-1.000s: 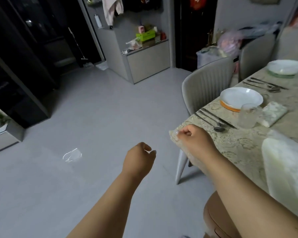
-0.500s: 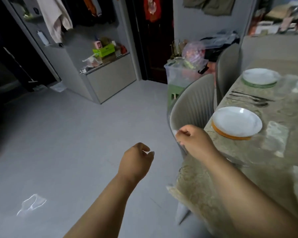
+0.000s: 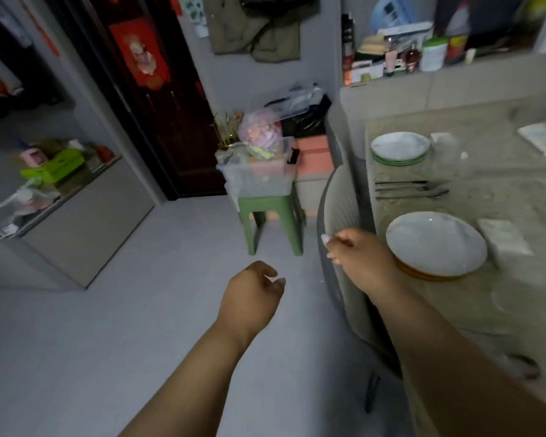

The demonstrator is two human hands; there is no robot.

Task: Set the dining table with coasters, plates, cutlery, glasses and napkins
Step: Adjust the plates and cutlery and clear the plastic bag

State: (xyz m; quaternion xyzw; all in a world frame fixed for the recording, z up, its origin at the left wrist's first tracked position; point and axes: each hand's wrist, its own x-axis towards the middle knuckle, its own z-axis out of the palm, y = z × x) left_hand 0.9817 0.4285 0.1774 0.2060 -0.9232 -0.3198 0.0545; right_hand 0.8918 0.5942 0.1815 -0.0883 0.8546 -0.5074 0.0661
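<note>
My right hand (image 3: pixel 360 260) hovers with curled fingers over the back of a grey chair (image 3: pixel 339 212) and holds nothing I can see. My left hand (image 3: pixel 252 294) hangs loosely curled and empty over the floor. On the dining table (image 3: pixel 498 184) a white plate (image 3: pixel 435 244) sits on an orange coaster (image 3: pixel 423 273), just right of my right hand. A folded napkin (image 3: pixel 503 241) lies beside it. Farther back a second white plate (image 3: pixel 400 146) rests on a green coaster, with a blurred glass (image 3: pixel 445 149) next to it. Dark cutlery (image 3: pixel 410 189) lies between the two plates.
A green stool (image 3: pixel 271 216) carrying a plastic bin (image 3: pixel 256 175) of odds and ends stands ahead by a dark door. A low grey cabinet (image 3: pixel 85 222) is on the left. Open floor lies between them. Another napkin (image 3: pixel 542 138) lies at the table's far right.
The view has swung right and forward along the table. Both hands keep their pose. My right hand now sits over the chair back beside the nearer plate instead of at the table corner.
</note>
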